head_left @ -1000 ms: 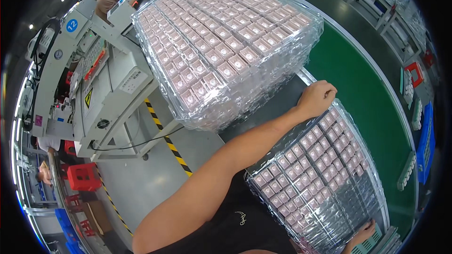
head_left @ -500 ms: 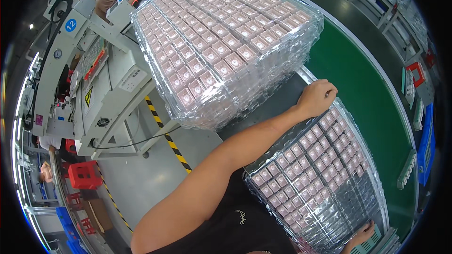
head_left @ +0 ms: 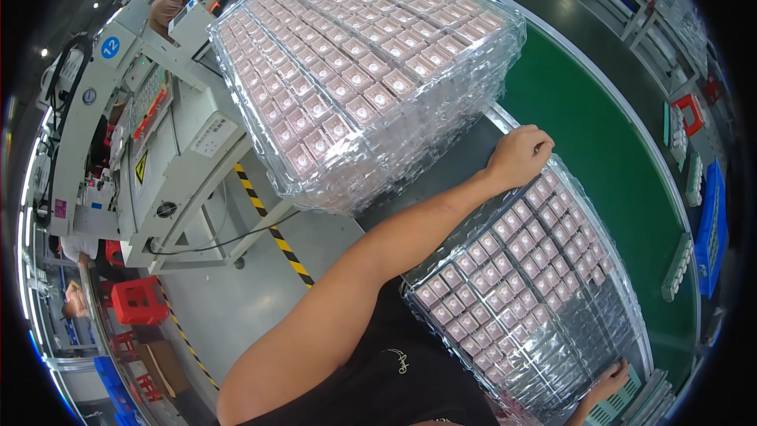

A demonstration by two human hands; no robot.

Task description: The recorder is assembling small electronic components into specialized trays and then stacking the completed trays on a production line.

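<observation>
A clear plastic tray point(head_left: 583, 331) of small square pockets lies in front of me at the lower right. Pale pink square pieces point(head_left: 505, 244) fill most of its pockets, while those toward its lower right corner are bare. My left hand point(head_left: 520, 156), its arm stretched across my body, is closed with curled fingers on the tray's far edge. At the opposite, near edge my right hand point(head_left: 609, 383) grips the rim, partly hidden by the tray. Beyond my left arm stands a tall stack of similar filled trays point(head_left: 371, 87).
A green conveyor belt point(head_left: 583, 110) with a metal rail curves along the right. White machines point(head_left: 181, 150) stand at the left, where another person point(head_left: 177, 0) works farther back. Red stools point(head_left: 140, 300) and striped floor tape point(head_left: 272, 229) are at the left; a blue bin point(head_left: 712, 229) is at far right.
The whole view has shifted slightly, the scene sliding a little left. Both my hands keep their places on the tray's edges.
</observation>
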